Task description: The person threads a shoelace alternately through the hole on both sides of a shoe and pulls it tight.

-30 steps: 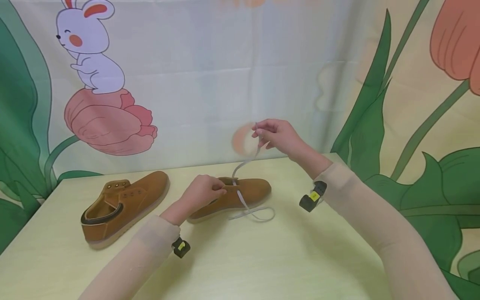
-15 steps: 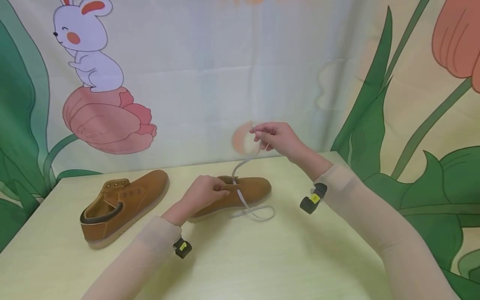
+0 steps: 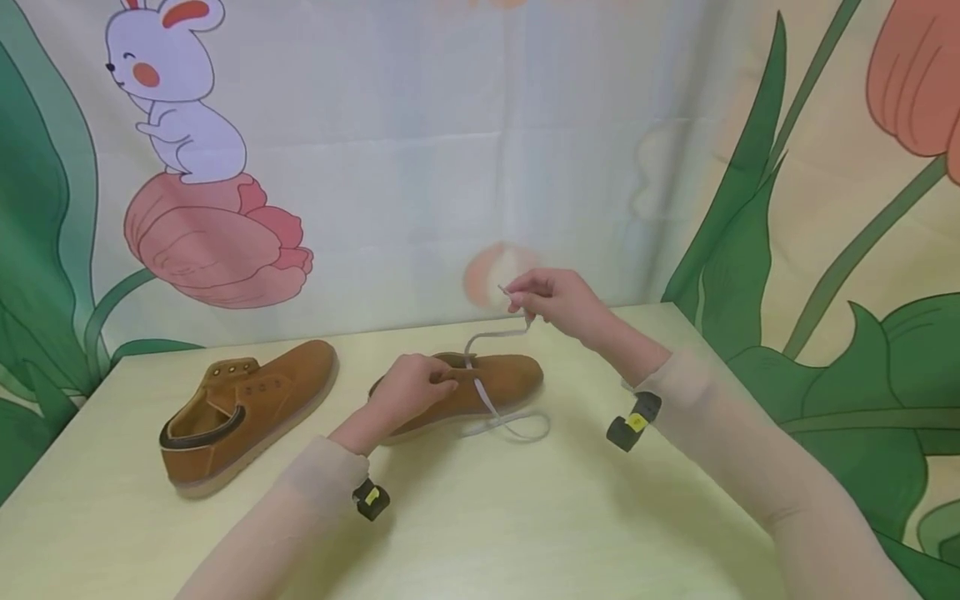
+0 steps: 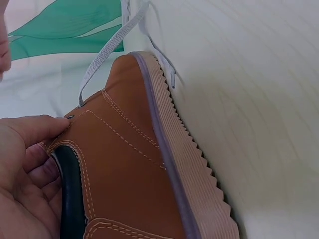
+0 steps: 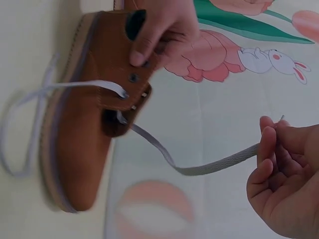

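A brown lace-up shoe (image 3: 510,382) lies on the table, its toe pointing right in the head view. My left hand (image 3: 408,390) pinches its near eyelet flap, thumb on the outside beside an eyelet (image 5: 133,77). A pale grey shoelace (image 5: 199,169) runs through the front eyelets. Raised above and to the right of the toe, my right hand (image 3: 564,302) pinches one end of that lace between thumb and fingers, with the tip sticking out. Between hand and shoe the lace sags in a curve. Its other end lies looped on the table beside the shoe.
A second brown shoe (image 3: 255,417), with no lace in its eyelets, sits to the left on the pale table (image 3: 510,517). Behind the table hangs a cloth backdrop (image 3: 375,167) printed with a rabbit, flowers and leaves.
My right hand has come down slightly, and the lace beneath it hangs slacker. The lace tip now sticks out leftward from the fingers. My left hand keeps its hold on the flap.
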{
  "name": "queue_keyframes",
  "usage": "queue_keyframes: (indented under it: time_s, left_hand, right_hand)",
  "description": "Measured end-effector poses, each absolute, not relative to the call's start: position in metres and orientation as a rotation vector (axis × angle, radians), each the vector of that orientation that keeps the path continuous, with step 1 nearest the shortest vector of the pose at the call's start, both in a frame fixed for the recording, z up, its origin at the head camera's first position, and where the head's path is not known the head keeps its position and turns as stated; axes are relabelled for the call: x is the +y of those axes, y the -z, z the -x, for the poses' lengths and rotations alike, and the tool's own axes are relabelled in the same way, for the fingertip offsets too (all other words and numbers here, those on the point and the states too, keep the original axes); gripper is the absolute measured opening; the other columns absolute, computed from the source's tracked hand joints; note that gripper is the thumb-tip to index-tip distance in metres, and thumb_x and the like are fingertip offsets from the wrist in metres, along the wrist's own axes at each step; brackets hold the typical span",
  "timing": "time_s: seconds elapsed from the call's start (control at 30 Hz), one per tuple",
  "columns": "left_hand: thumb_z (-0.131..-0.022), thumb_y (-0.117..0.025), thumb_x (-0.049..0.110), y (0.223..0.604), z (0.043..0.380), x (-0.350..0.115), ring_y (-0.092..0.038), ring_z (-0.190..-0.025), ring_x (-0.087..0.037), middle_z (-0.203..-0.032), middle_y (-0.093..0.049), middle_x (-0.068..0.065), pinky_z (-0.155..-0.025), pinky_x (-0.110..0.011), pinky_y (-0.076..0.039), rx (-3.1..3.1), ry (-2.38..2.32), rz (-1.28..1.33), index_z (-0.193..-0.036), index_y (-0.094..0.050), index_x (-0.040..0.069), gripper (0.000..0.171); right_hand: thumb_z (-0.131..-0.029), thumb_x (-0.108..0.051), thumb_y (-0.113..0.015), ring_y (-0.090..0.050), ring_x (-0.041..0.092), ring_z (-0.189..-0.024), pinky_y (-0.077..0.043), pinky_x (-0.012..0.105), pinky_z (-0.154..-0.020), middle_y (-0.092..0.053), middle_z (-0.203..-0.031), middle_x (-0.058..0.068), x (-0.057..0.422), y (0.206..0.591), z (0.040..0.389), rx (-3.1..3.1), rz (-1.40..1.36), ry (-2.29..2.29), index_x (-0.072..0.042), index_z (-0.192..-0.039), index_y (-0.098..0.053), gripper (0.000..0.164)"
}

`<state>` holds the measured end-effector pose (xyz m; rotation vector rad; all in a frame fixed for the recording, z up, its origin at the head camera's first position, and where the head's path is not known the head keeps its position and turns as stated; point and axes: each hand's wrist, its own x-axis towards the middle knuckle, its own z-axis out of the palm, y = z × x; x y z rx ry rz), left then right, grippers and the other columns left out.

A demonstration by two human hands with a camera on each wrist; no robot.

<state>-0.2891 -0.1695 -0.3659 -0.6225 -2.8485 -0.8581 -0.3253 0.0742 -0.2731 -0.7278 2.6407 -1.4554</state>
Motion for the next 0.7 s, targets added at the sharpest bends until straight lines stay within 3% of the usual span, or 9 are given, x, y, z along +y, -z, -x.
queue_keyframes:
  time_s: [0.17,0.3,0.4,0.53,0.7]
  left_hand:
    - [-0.091,-0.064,0.012,0.363,0.289,-0.169,-0.032,-0.052,-0.008,-0.053,-0.034,0.007,-0.054,-0.022,-0.03,-2.829,0.856,0.639,-0.061,-0.051,0.011,0.033]
    - [-0.091,-0.064,0.012,0.361,0.29,-0.169,-0.034,-0.052,-0.008,-0.053,-0.036,0.007,-0.053,-0.021,-0.031,-2.835,0.854,0.621,-0.067,-0.061,0.008,0.025]
    - [-0.091,-0.063,0.013,0.362,0.29,-0.168,-0.033,-0.052,-0.008,-0.053,-0.036,0.007,-0.053,-0.021,-0.03,-2.851,0.852,0.61,-0.067,-0.06,0.007,0.024]
    - [-0.092,-0.062,0.012,0.364,0.288,-0.168,-0.031,-0.051,-0.008,-0.053,-0.032,0.006,-0.053,-0.021,-0.029,-2.87,0.857,0.6,-0.062,-0.05,0.011,0.033]
    - [-0.093,-0.063,0.012,0.364,0.285,-0.166,-0.031,-0.051,-0.008,-0.053,-0.034,0.006,-0.051,-0.02,-0.027,-2.878,0.869,0.576,-0.061,-0.049,0.011,0.034]
  right_hand:
    - [-0.096,-0.011,-0.062,-0.063,0.022,-0.073,-0.053,0.028,-0.07,-0.074,-0.1,0.021,0.07,0.305,0.308,2.611,0.72,1.442,0.001,-0.109,-0.069,0.019]
    - [-0.094,-0.016,-0.066,-0.059,0.022,-0.066,-0.054,0.035,-0.067,-0.071,-0.084,0.021,0.059,0.332,0.297,2.59,0.64,1.473,-0.001,-0.102,-0.071,0.017]
    - [-0.094,-0.018,-0.066,-0.063,0.025,-0.07,-0.053,0.032,-0.065,-0.072,-0.082,0.014,0.052,0.352,0.295,2.596,0.605,1.464,-0.004,-0.097,-0.073,0.016]
    - [-0.091,-0.019,-0.067,-0.07,0.019,-0.085,-0.055,0.027,-0.069,-0.076,-0.093,0.006,0.043,0.371,0.295,2.646,0.592,1.43,-0.007,-0.09,-0.074,0.014]
    - [-0.091,-0.018,-0.068,-0.07,0.019,-0.079,-0.049,0.022,-0.061,-0.075,-0.086,0.009,0.035,0.381,0.295,2.634,0.608,1.464,-0.005,-0.089,-0.073,0.014]
